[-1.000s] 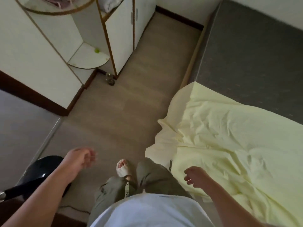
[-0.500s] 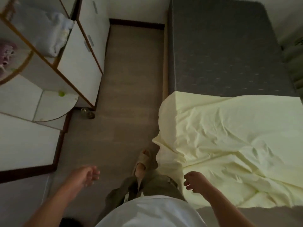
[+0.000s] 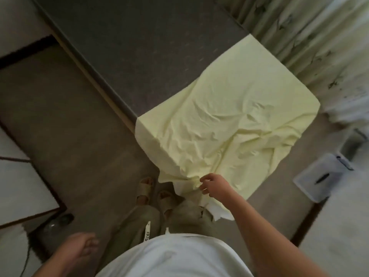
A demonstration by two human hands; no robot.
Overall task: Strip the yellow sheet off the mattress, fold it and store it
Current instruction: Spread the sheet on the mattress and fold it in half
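At the far left a white cabinet (image 3: 22, 176) is cut off by the frame edge, and a dark, blurred object (image 3: 60, 219) sits on the floor by its corner, too smeared to identify. The left hand (image 3: 79, 248) hangs low, motion-blurred, fingers loosely curled and holding nothing. Two sandalled feet (image 3: 153, 191) stand on the floor just beside the bed's corner. The right hand (image 3: 213, 187) pinches a gathered fold of the yellow sheet (image 3: 229, 124), which covers only the near end of the grey mattress (image 3: 139, 47) and drapes over its corner. Patterned curtains (image 3: 311, 37) hang right, above a clear plastic bin (image 3: 319, 176).
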